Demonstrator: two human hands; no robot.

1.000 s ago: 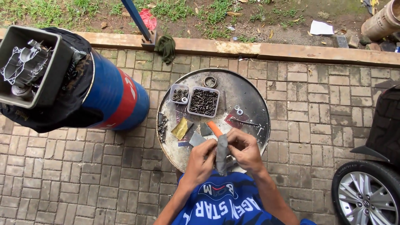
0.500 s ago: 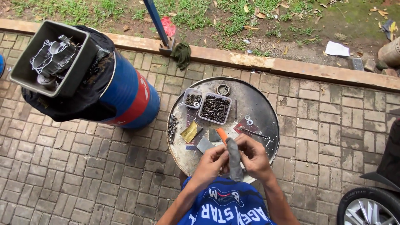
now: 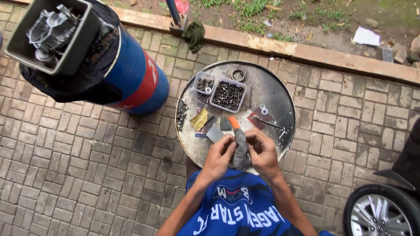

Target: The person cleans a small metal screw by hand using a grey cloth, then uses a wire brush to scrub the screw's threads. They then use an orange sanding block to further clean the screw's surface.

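My left hand [image 3: 220, 156] and my right hand [image 3: 262, 151] meet over the near edge of a round metal drum top [image 3: 275, 94]. Between them they grip a grey cloth [image 3: 240, 146] wrapped round a tool with an orange tip [image 3: 234, 122] that sticks out away from me. On the drum top lie two clear tubs of dark screws [image 3: 227, 95] and small parts [image 3: 204, 84], a metal ring [image 3: 238, 74], two washers [image 3: 263, 109], a thin rod [image 3: 267, 123], a yellowish scrap [image 3: 201, 119] and a row of bolts [image 3: 181, 114].
A blue and red drum [image 3: 135, 83] stands at left, draped in black cloth and bearing a grey tub of metal engine parts [image 3: 50, 32]. A car wheel [image 3: 380, 212] sits at lower right. Brick paving, a kerb [image 3: 306, 50] and grass lie beyond.
The view has shifted, so the drum top sits slightly higher in frame. Both hands stay closed on the cloth and tool, working it with little change.
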